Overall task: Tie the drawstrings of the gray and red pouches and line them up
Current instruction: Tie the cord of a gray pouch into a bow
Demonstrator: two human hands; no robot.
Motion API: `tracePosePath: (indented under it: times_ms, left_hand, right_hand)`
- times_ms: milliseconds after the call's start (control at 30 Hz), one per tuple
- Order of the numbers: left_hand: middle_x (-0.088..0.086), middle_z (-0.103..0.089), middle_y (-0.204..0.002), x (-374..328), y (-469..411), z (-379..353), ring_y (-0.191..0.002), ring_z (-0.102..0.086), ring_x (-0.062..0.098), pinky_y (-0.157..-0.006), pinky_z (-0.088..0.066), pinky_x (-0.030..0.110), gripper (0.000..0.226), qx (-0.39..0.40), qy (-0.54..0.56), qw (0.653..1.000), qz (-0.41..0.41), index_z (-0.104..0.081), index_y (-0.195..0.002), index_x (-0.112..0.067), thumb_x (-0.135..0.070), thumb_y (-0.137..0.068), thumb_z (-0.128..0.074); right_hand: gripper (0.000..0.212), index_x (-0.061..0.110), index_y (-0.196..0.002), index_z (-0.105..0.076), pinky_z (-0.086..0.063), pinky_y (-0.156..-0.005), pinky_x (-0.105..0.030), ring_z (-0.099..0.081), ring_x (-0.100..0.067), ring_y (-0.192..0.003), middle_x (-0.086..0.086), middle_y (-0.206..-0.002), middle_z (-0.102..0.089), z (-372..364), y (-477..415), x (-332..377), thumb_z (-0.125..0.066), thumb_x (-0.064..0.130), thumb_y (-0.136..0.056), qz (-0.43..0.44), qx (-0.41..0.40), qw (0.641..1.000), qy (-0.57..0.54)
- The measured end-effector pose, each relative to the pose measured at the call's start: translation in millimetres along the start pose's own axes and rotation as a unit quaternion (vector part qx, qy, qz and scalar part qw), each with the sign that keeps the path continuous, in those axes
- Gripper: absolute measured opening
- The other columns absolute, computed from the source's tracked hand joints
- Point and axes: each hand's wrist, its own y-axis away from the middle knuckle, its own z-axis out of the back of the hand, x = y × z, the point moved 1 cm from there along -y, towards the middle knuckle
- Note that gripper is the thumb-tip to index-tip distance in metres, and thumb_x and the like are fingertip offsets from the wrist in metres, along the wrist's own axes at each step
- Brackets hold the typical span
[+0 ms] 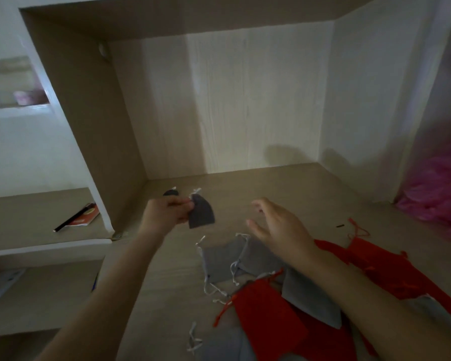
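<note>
**Grey and red fabric pouches (266, 303) heaped near; row begins far left**

Left hand (164, 212) pinches a dark-grey cloth pouch (202, 214) by its neck, mouth up, just right of another dark-grey pouch (170, 193) on the wooden table (284, 183). Right hand (279, 225) hovers released over the heap.

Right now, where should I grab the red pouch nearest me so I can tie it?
Pinch the red pouch at its far end, where the red drawstrings stick out. It lies flat and that end is uncovered, so coming straight down from above with the open right hand is probably easiest.
</note>
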Motion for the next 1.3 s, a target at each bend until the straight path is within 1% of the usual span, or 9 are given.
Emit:
tracePosePath:
  times_ms: [167,300,533,633,800,967,1067,1167,1300]
  left_hand:
    - [-0.006,-0.062,-0.052,33,-65,36,-0.036,-0.051,-0.004,-0.04,-0.041,0.009,0.007,-0.108,-0.018,0.994,0.031,-0.068,-0.09,0.001,0.0,-0.084,-0.066]
    - [0.013,-0.063,-0.084,48,-104,53,-0.064,-0.054,0.013,-0.052,-0.04,0.018,0.023,-0.139,-0.064,0.988,0.014,-0.067,-0.102,0.009,-0.002,-0.082,-0.069]
    - [0.006,-0.065,-0.061,61,-140,52,-0.044,-0.05,0.001,-0.052,-0.039,0.015,0.011,-0.109,-0.1,0.988,0.038,-0.066,-0.091,0.009,0.001,-0.084,-0.065]
    - [0.011,-0.063,-0.071,69,-145,51,-0.066,-0.055,0.017,-0.052,-0.038,0.019,0.009,-0.1,-0.146,0.983,0.048,-0.066,-0.077,0.002,-0.004,-0.084,-0.068]
    - [0.016,-0.069,-0.099,77,-142,53,-0.097,-0.063,0.033,-0.071,-0.04,0.029,0.02,-0.102,-0.22,0.969,0.049,-0.071,-0.097,0.002,-0.011,-0.082,-0.071]
    - [0.02,-0.068,-0.1,61,-124,46,-0.102,-0.062,0.033,-0.073,-0.042,0.03,0.023,-0.118,-0.217,0.969,0.014,-0.069,-0.096,0.005,-0.011,-0.08,-0.073]
    - [0.015,-0.07,-0.085,38,-97,36,-0.092,-0.063,0.029,-0.061,-0.04,0.022,0.012,-0.056,-0.255,0.965,-0.027,-0.072,-0.085,-0.002,-0.012,-0.079,-0.074]
    - [-0.008,-0.059,-0.05,13,-48,18,-0.057,-0.057,0.01,-0.049,-0.039,0.015,0.018,0.097,-0.271,0.956,-0.05,-0.066,-0.064,-0.017,-0.009,-0.079,-0.074]
    - [-0.01,-0.064,-0.056,-10,39,-1,-0.052,-0.055,-0.003,-0.052,-0.041,0.011,0.008,0.262,-0.277,0.921,-0.077,-0.068,-0.075,-0.015,-0.018,-0.077,-0.076]
  right_hand:
    - [0.052,0.016,-0.139,-0.034,-0.038,-0.095,-0.033,-0.046,-0.024,-0.119,-0.007,-0.137,-0.044,-27,5,-25,-0.041,0.046,-0.097,-0.052,0.127,0.987,0.079]
    - [0.042,0.019,-0.128,-0.044,-0.038,-0.096,-0.032,-0.045,-0.02,-0.116,-0.002,-0.132,-0.045,-37,1,-30,-0.033,0.047,-0.099,-0.023,0.14,0.981,0.134]
    - [0.043,0.019,-0.13,-0.043,-0.036,-0.1,-0.033,-0.043,-0.02,-0.119,-0.002,-0.134,-0.042,-40,-1,-31,-0.032,0.048,-0.099,-0.022,0.134,0.98,0.148]
    - [0.044,0.019,-0.131,-0.042,-0.036,-0.101,-0.034,-0.042,-0.021,-0.12,-0.002,-0.136,-0.041,-41,-1,-31,-0.032,0.047,-0.099,-0.025,0.136,0.979,0.148]
    - [0.044,0.018,-0.13,-0.043,-0.035,-0.1,-0.033,-0.042,-0.021,-0.122,-0.003,-0.136,-0.042,-39,-1,-29,-0.035,0.047,-0.098,-0.025,0.131,0.98,0.145]
    - [0.043,0.016,-0.127,-0.045,-0.037,-0.096,-0.033,-0.043,-0.022,-0.117,-0.004,-0.131,-0.044,-38,0,-29,-0.035,0.047,-0.098,-0.027,0.143,0.979,0.144]
    - [0.042,0.014,-0.123,-0.049,-0.039,-0.09,-0.035,-0.048,-0.023,-0.11,-0.006,-0.124,-0.048,-32,-1,-26,-0.039,0.046,-0.098,-0.031,0.152,0.979,0.133]
    - [0.036,0.012,-0.113,-0.057,-0.043,-0.086,-0.036,-0.053,-0.024,-0.1,-0.008,-0.113,-0.056,-23,-2,-25,-0.043,0.042,-0.097,-0.051,0.158,0.983,0.076]
    - [0.03,0.007,-0.102,-0.065,-0.045,-0.082,-0.034,-0.059,-0.022,-0.094,-0.008,-0.104,-0.065,-6,-6,-25,-0.048,0.031,-0.097,-0.052,0.207,0.976,0.036]
